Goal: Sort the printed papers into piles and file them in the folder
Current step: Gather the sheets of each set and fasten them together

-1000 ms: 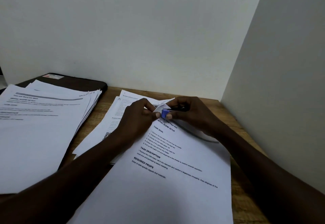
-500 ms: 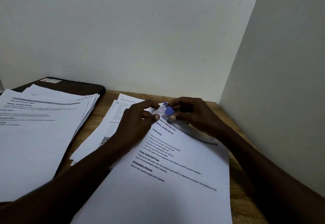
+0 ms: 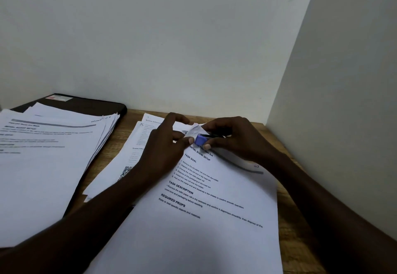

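A plain wooden desk [image 3: 119, 138] pushed into a corner of pale walls [image 3: 171, 37], and the light is dim. Nearest us, running out under both forearms, lies the top sheet [image 3: 193, 230] of a printed set, with headings and a numbered list. Follow it up to its far corner and there are the hands. The left hand [image 3: 163, 144] pinches that lifted, curled corner [image 3: 193, 130] between thumb and fingertips. The right hand [image 3: 234, 138] is wrapped round a small blue tool [image 3: 200, 140], touching the same corner; stapler or clip, I cannot tell.

This is light, limp stuff, I'd say. The sheets will slide over each other and the corner will crease or tear if tugged, so the corner is the place to grip, pinched flat and close to the tool.

Under the left hand and out to its left is a second pile [image 3: 129, 157], slightly fanned. Well apart, further left of that hand, a thicker pile [image 3: 43, 166] sits loosely squared. Beyond that pile, against the wall, the black folder [image 3: 90, 106] lies closed beneath it, nothing filed in it that I can see.
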`<state>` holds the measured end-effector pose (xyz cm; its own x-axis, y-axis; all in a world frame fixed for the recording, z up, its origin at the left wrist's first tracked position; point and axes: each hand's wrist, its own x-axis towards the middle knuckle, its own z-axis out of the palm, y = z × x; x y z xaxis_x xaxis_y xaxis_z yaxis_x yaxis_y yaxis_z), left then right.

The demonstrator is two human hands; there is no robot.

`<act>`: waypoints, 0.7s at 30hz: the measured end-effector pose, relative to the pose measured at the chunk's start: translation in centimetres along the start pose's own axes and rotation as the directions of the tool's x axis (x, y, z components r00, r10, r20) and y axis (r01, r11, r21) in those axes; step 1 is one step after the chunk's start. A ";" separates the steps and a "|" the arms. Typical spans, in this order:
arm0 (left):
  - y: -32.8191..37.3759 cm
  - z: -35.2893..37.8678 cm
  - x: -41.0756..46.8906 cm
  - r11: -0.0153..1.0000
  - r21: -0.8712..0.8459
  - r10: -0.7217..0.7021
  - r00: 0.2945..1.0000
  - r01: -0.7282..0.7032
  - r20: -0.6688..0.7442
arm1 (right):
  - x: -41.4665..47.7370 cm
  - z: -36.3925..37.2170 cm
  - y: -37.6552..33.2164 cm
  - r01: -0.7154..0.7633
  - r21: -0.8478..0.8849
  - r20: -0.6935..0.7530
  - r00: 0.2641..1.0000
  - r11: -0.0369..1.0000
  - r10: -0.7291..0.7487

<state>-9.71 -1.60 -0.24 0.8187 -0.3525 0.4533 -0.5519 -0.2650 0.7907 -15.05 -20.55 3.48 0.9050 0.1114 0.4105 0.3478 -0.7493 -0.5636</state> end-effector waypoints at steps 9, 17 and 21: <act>0.1 0.3 -0.1 1.000 -0.001 0.001 1.000 -0.001 0.023 | 0.1 -0.1 0.1 -0.009 0.041 0.000 1.000 0.999 0.009; -0.2 0.6 0.2 0.999 0.044 -0.005 0.999 0.003 0.047 | 0.1 -0.3 0.3 -0.056 0.018 0.040 0.998 0.998 0.055; -0.1 0.6 0.2 0.999 0.035 -0.004 0.999 0.003 0.043 | 0.1 -0.2 0.1 -0.055 0.011 0.051 0.997 0.998 0.055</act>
<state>-9.58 -2.20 -0.45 0.8134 -0.3893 0.4322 -0.5550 -0.2970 0.7770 -14.96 -20.71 3.59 0.9340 0.1037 0.3418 0.3000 -0.7474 -0.5928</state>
